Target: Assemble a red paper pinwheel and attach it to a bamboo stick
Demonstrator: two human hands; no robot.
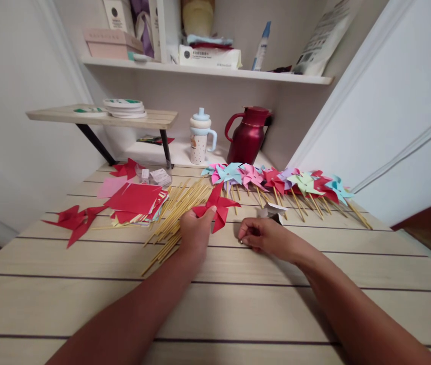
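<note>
Left hand (196,230) is pinching the near blade of a red paper pinwheel (217,205), held just above the table (238,309), middle of the scene right of the bamboo sticks (177,210). Right hand (263,235) is curled with fingertips pressed together on something tiny, can't tell what. I'd keep the pinwheel's centre steady and the folds flat. It's four-bladed, face up, so no real long axis.

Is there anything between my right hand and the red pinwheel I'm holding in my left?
Nothing visible. Only bare table lies between the right hand and the red pinwheel in the left hand; the sticks lie on the far side.
</note>
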